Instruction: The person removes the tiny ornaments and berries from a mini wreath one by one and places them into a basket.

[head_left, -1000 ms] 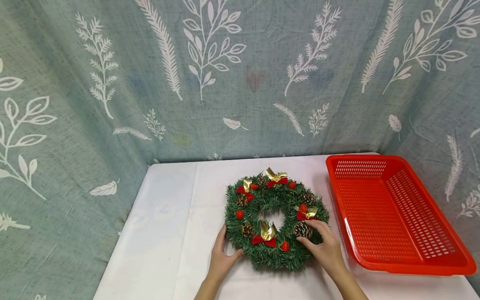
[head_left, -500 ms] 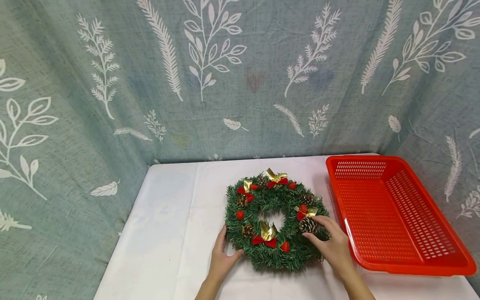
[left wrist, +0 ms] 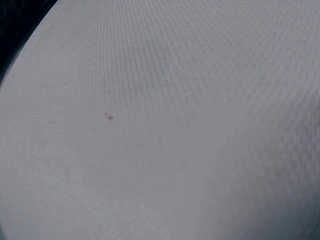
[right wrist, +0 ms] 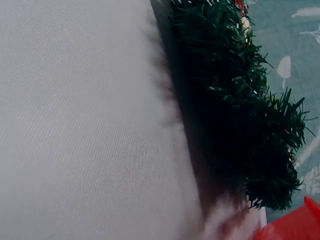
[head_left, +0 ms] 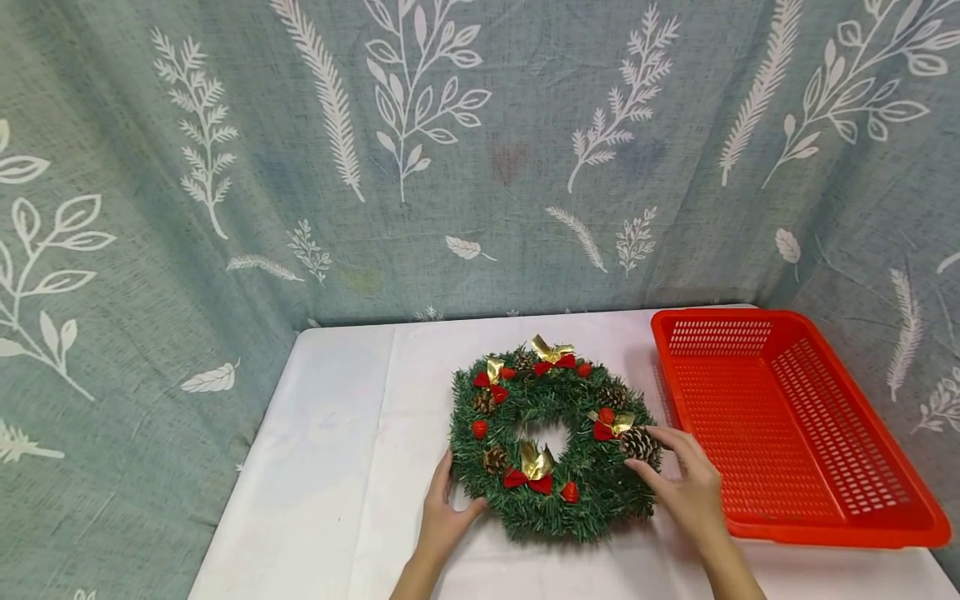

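A green Christmas wreath (head_left: 585, 408) lies on the table, trimmed with red-and-gold bows, red berries and pine cones. My left hand (head_left: 444, 510) holds its lower left edge, thumb at the front and fingers along the outer side. Between the thumb and fingertips of my right hand (head_left: 692, 487) is a large pine cone (head_left: 639, 446) with pale-tipped scales, at the wreath's right rim beside a bow (head_left: 613, 427). The right wrist view shows the wreath's dark green side (right wrist: 235, 100). Neither hand can be made out clearly in the wrist views.
A red plastic basket (head_left: 690, 467) with perforated sides stands right of the wreath, close to my right hand. White cloth covers the table (head_left: 322, 467). A grey-green curtain (head_left: 450, 283) with white leaf prints hangs behind and at both sides.
My right hand has moved the pine cone rightward across the wreath, from beneath the right bow to the outer rim. The left hand and the wreath have stayed in place.
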The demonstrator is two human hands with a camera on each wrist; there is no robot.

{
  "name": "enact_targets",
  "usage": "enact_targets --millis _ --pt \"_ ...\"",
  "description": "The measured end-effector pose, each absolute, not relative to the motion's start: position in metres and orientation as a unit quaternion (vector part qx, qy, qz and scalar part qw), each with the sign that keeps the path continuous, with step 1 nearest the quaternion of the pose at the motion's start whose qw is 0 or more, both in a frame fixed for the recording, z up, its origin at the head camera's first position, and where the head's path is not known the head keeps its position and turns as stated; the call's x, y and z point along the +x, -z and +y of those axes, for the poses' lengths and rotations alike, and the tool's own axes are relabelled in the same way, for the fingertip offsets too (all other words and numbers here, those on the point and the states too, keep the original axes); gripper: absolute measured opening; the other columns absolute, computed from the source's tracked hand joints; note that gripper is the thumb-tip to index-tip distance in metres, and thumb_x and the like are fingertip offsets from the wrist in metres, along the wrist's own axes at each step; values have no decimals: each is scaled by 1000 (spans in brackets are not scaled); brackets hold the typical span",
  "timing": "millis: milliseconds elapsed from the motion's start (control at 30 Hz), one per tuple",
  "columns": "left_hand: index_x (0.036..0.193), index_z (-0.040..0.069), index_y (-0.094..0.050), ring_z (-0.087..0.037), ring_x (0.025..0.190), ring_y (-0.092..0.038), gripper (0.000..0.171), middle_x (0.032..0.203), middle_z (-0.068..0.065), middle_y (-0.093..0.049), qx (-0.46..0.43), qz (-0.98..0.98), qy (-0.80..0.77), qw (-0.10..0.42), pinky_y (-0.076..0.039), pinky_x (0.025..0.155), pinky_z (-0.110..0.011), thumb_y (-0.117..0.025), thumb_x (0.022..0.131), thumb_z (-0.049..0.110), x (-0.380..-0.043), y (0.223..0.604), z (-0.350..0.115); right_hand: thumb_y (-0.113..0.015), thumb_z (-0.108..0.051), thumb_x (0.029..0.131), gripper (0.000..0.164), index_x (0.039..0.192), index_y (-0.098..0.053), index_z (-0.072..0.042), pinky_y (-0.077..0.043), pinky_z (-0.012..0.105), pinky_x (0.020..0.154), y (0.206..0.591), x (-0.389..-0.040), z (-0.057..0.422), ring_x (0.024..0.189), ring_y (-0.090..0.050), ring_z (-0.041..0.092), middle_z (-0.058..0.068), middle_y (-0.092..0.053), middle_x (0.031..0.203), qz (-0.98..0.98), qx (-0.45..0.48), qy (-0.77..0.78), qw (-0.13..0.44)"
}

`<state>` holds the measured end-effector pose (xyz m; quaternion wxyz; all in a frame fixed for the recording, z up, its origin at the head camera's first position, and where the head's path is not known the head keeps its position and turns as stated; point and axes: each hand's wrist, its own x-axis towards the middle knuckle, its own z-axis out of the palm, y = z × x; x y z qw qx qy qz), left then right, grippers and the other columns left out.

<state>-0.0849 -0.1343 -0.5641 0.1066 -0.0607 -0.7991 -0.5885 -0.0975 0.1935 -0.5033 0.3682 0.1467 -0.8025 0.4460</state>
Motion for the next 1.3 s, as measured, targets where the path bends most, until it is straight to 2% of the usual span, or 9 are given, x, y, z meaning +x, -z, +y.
enact_targets --millis 167,400,500,633,867,1300 --pt "141 -14 -28 4 131 -26 94 145 -32 -31 -62 -801 586 109 -25 109 -10 -83 66 1 -87 572 -135 -88 -2 48 62 105 -67 6 -43 8 99 502 -94 201 109 -54 -6 21 -65 101 -801 136 -444 377" --pt "144 -9 -27 -32 135 -32 97 146 -30 -32 -66 -805 577 121 -24 108 -7 -83 66 2 -95 601 -140 -87 6 47 62 105 -67 5 -44 6 96 496 -90 209 106 -54 -6 18 -65 99 -804 112 -438 385" --pt "145 -6 -27 -40 134 -30 97 148 -27 -31 -57 -802 586 106 -24 108 -6 -84 68 8 -95 602 -141 -86 7 46 62 106 -67 5 -45 5 93 495 -89 213 104 -54 -7 19 -65 99 -805 102 -439 386" --pt "147 -4 -25 -38 137 -26 98 150 -23 -28 -38 -800 594 82 -22 108 -5 -84 70 15 -95 600 -142 -86 9 46 63 106 -66 6 -45 3 91 495 -87 220 104 -54 -9 19 -65 101 -812 79 -437 379" --pt "145 -8 -24 -34 138 -26 96 150 -25 -27 -17 -799 599 50 -21 107 -5 -82 71 9 -86 564 -135 -86 10 47 61 105 -67 5 -44 1 89 493 -85 234 101 -51 -13 19 -65 99 -829 56 -415 371" --pt "146 -6 -24 -34 139 -25 96 151 -23 -27 -8 -799 600 40 -21 107 -4 -82 71 11 -87 567 -136 -86 13 44 65 105 -68 3 -38 -5 85 496 -77 251 99 -47 -20 13 -65 97 -844 9 -379 379"
